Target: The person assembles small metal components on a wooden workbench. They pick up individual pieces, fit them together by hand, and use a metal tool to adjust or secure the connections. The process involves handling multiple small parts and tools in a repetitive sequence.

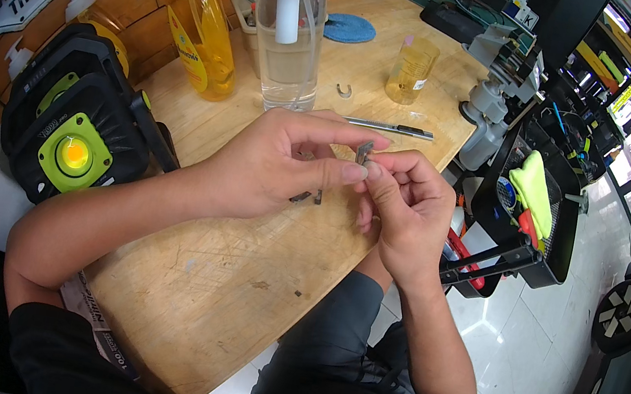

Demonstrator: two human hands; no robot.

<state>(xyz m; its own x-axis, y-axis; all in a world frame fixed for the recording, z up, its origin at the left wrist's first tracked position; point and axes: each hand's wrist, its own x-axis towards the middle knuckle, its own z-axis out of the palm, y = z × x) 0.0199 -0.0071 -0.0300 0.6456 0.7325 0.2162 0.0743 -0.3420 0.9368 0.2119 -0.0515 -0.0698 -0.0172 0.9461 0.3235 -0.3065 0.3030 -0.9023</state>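
Note:
Over the wooden table (238,267), my two hands meet at a small grey metal piece (364,152). My left hand (276,159) pinches it between thumb and fingers. From the other side, the thumb and forefinger of my right hand (416,213) close on its lower end. The fingertips hide part of the piece, so its full shape does not show. Below my left hand lie small dark bits (319,197), partly covered by the fingers. A slim silver-and-black tool (396,129), like a pen or a cutter, rests just beyond my hands. Farther back is a U-shaped metal clip (343,91).
Behind my hands stand a clear spray bottle (293,53), a pump bottle of amber liquid (203,47) and a yellow see-through cup (412,70). A lit work lamp (80,147) is at left. Right of the table are a black tool cart (556,264) with a yellow-green cloth (532,194).

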